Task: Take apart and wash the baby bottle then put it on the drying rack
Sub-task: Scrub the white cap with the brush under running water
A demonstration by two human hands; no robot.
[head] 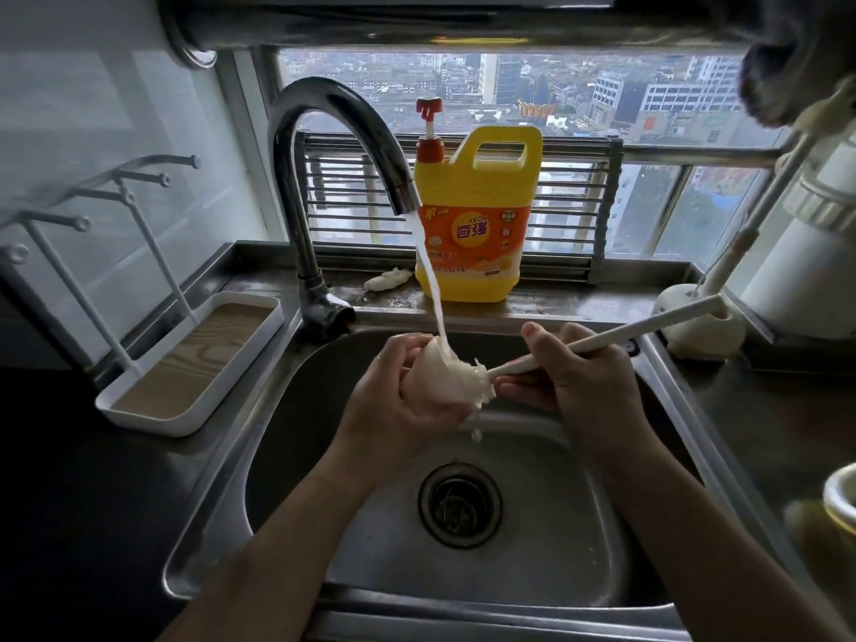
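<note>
Here, left hand curled round one bottle part, right hand gripping one brush

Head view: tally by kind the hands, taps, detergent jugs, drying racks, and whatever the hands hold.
hands: 2 (left hand, right hand)
tap: 1
detergent jug: 1
drying rack: 1
brush, held: 1
bottle part, held: 1
total: 7

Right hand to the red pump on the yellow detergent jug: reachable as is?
Probably yes: nothing stands between the right hand and the red pump on the yellow detergent jug; the water stream falls left of that line. But it grips the white brush handle, so pressing would be awkward.
</note>
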